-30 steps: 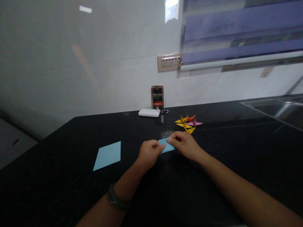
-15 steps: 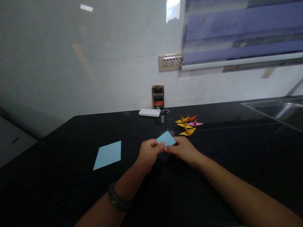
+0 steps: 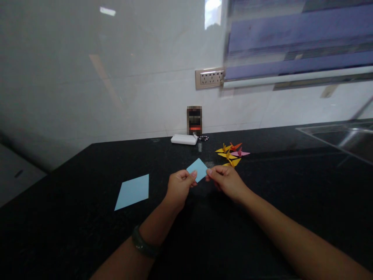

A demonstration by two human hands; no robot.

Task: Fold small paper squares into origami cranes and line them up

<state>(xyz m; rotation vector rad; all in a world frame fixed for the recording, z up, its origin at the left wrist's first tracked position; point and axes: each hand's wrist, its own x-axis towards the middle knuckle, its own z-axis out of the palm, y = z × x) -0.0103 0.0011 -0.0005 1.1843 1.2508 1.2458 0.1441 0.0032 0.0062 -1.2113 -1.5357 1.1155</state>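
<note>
A small folded square of light blue paper [image 3: 198,168] is held up over the black counter, one corner pointing away from me. My left hand [image 3: 179,186] pinches its lower left side, thumb on top. At its right corner, my right hand [image 3: 225,181] grips it between thumb and fingers. Flat on the counter to the left lies a larger sheet of light blue paper [image 3: 133,191]. Beyond my right hand sit several folded paper cranes [image 3: 229,155] in yellow, orange and pink; the hand partly covers the nearest yellow one.
By the wall lies a white power bank [image 3: 184,139] with a beaded strap [image 3: 203,138]. Behind it a blurred-out dark rectangular object [image 3: 194,120] leans on the wall. A sink [image 3: 344,136] is set into the black counter [image 3: 72,175] at the right.
The folded blue paper has shifted slightly left and turned, showing more of its square. My right hand's thumb has moved from the lower edge to the right corner.
</note>
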